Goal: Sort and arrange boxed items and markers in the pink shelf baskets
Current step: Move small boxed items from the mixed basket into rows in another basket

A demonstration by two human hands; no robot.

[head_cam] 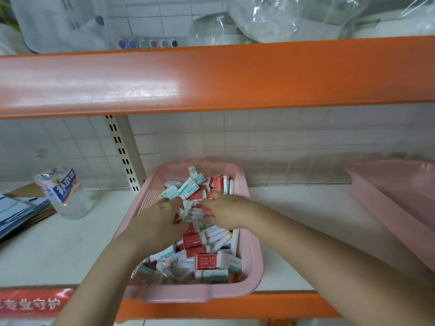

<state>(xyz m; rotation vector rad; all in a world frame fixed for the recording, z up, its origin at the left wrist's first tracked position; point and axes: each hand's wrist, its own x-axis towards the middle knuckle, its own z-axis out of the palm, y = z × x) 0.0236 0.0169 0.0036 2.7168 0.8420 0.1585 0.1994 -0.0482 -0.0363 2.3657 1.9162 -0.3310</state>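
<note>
Sorting barely begun, I judge: both hands, left hand (162, 215) and right hand (226, 211), fingers curled into the jumbled boxed items (204, 260) and white markers (215, 234) mid pink basket (250, 262), exact pinch unclear; second pink basket (386, 198) to its right looks unfilled.

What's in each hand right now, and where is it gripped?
Both the left hand and right hand are curled into the small boxes mid-basket; which box, and which part, cannot be told.

"补水" on bottle (64, 191); "专业守护" on red sign (33, 303)
</note>
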